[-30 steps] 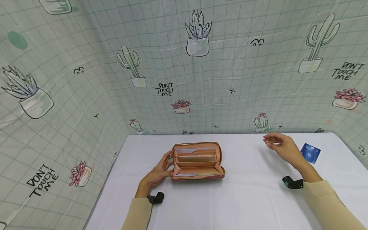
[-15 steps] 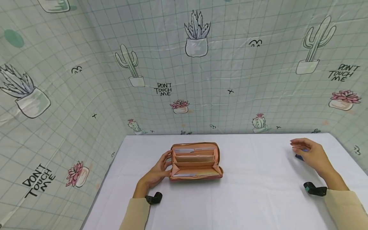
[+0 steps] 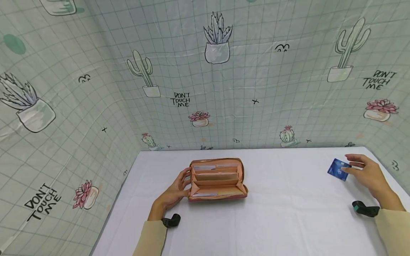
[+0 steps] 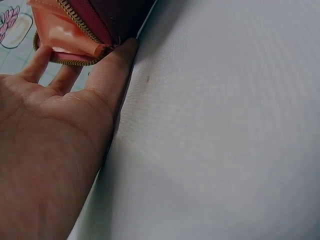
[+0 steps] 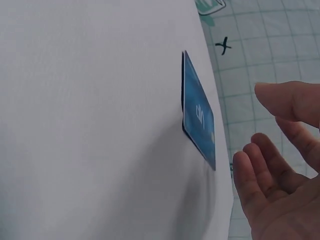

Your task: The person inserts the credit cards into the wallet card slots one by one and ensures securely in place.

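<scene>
An orange zip-around wallet [image 3: 217, 183] stands spread open on the white table, with whitish cards [image 3: 204, 167] in its slots. My left hand [image 3: 174, 192] grips its left end, the thumb at the front corner and the other fingers farther back. The left wrist view shows the wallet's gold zip [image 4: 77, 20] close to those fingers. Over at the far right lies a blue card [image 3: 337, 170] with white lettering. My right hand [image 3: 368, 175] hovers at its right side, thumb and fingers apart; in the right wrist view the fingers [image 5: 250, 180] hold nothing.
A white cloth covers the table [image 3: 272, 220]. Behind it and on the left hangs a grid-patterned curtain [image 3: 234, 89] printed with cacti and words. Each wrist wears a black camera band, one on the left [image 3: 172, 220] and one on the right [image 3: 366, 209].
My right hand has swept rightward across the blue card, covering most of it midway, and is now on its right side. The card appears turned and shifted slightly left. The left hand keeps the wallet still.
</scene>
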`<state>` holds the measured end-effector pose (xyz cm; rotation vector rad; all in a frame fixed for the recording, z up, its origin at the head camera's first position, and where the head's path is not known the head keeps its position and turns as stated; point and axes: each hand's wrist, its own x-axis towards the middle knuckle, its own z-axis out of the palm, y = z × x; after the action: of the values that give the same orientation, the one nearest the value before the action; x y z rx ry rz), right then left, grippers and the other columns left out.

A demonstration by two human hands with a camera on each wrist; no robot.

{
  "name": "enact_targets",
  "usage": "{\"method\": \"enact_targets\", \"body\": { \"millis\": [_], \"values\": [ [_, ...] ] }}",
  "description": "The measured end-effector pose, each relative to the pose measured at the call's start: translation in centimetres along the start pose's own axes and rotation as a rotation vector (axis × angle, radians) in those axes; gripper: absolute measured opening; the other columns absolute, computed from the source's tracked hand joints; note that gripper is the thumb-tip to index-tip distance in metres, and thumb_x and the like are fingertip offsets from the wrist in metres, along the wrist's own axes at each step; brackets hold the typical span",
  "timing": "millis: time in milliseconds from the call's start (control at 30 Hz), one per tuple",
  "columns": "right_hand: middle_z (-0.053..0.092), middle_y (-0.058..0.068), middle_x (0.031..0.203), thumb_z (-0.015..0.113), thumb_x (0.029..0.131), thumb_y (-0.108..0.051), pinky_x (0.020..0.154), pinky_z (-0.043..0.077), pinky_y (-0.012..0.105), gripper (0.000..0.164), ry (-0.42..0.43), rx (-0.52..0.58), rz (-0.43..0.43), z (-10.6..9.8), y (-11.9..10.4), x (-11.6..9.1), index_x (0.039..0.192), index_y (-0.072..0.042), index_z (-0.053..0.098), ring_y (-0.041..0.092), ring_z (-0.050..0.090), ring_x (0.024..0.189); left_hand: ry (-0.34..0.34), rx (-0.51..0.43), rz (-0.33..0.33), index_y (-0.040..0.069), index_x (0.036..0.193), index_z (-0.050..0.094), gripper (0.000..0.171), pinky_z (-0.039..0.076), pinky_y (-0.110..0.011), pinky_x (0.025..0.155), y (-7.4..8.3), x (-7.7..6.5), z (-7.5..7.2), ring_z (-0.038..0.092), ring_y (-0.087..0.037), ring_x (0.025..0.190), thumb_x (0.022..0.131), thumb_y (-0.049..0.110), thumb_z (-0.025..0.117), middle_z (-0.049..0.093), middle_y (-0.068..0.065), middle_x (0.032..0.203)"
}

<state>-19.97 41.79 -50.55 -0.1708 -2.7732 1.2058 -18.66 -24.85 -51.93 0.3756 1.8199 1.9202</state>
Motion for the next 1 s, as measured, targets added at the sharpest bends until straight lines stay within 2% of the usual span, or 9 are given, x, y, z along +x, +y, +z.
{"method": "enact_targets", "body": {
  "millis": [67,100,167,233,300,400,433,600,1000],
  "values": [
    [0.041,0.043,0.144,0.071,0.100,-0.015,0.067,0.039,0.010,0.062,-0.007,0.010,0.002,-0.1,0.4,0.2,0.146,0.015,0.041,-0.014,0.037,0.089,0.005,0.002,0.001,0.016,0.170,0.010,0.102,0.043,-0.034,0.112,0.0,0.0,0.0,0.022,-0.035,0.157,0.093,0.006,0.076,0.011,-0.015,0.173],
    [0.039,0.044,0.145,0.072,0.100,-0.014,0.067,0.039,0.009,0.063,-0.012,0.012,0.004,-0.1,0.5,0.3,0.146,0.016,0.040,-0.008,0.047,0.093,0.007,0.002,0.002,0.016,0.170,0.010,0.102,0.043,-0.034,0.112,0.0,0.1,0.0,0.022,-0.035,0.157,0.093,0.005,0.076,0.011,-0.014,0.173],
    [0.036,0.046,0.147,0.072,0.098,-0.013,0.066,0.039,0.009,0.067,-0.030,0.011,0.017,-0.1,0.7,0.5,0.148,0.017,0.037,0.015,0.062,0.112,0.007,0.002,0.004,0.015,0.169,0.010,0.101,0.043,-0.034,0.112,0.0,0.1,0.0,0.022,-0.035,0.157,0.093,0.004,0.076,0.012,-0.014,0.173],
    [0.032,0.047,0.151,0.072,0.099,-0.013,0.078,0.048,0.017,0.072,-0.053,0.006,0.039,-0.1,0.8,0.6,0.151,0.017,0.033,0.048,0.054,0.131,0.006,0.001,0.005,0.015,0.169,0.010,0.101,0.043,-0.034,0.112,0.1,0.1,0.0,0.022,-0.035,0.157,0.093,0.003,0.075,0.011,-0.015,0.173],
    [0.027,0.048,0.155,0.070,0.100,-0.015,0.095,0.054,0.037,0.076,-0.077,0.004,0.062,-0.1,0.8,0.7,0.154,0.017,0.028,0.069,0.033,0.136,0.005,0.000,0.007,0.015,0.169,0.010,0.101,0.044,-0.033,0.111,0.1,0.1,0.1,0.022,-0.035,0.156,0.093,0.003,0.074,0.011,-0.015,0.173],
    [0.021,0.048,0.158,0.068,0.101,-0.018,0.106,0.037,0.073,0.081,-0.102,0.015,0.087,0.0,1.1,0.9,0.158,0.016,0.021,0.070,0.027,0.139,0.005,0.003,0.008,0.015,0.170,0.009,0.100,0.044,-0.033,0.111,0.1,0.0,0.1,0.023,-0.035,0.156,0.094,0.003,0.074,0.011,-0.015,0.173],
    [0.019,0.048,0.158,0.067,0.102,-0.018,0.106,0.031,0.077,0.082,-0.109,0.022,0.092,0.0,1.2,0.9,0.158,0.016,0.019,0.070,0.026,0.140,0.005,0.004,0.009,0.015,0.170,0.009,0.101,0.044,-0.033,0.111,0.1,0.0,0.1,0.023,-0.035,0.156,0.094,0.003,0.074,0.011,-0.015,0.173],
    [0.021,0.050,0.155,0.070,0.101,-0.020,0.106,0.029,0.079,0.084,-0.130,-0.017,0.083,0.2,1.5,1.3,0.157,0.017,0.021,0.071,0.026,0.138,0.005,0.003,0.014,0.015,0.169,0.010,0.101,0.044,-0.033,0.111,0.1,0.0,0.1,0.023,-0.035,0.156,0.093,0.005,0.076,0.011,-0.015,0.173],
    [0.038,0.055,0.133,0.080,0.088,-0.006,0.096,0.035,0.078,0.068,-0.146,-0.168,-0.048,0.7,1.0,1.9,0.138,0.020,0.041,0.070,0.040,0.118,0.014,0.018,0.010,0.015,0.169,0.010,0.102,0.042,-0.035,0.113,-0.1,-0.1,0.1,0.021,-0.038,0.158,0.094,0.013,0.079,0.013,-0.016,0.172]
  ]
}}
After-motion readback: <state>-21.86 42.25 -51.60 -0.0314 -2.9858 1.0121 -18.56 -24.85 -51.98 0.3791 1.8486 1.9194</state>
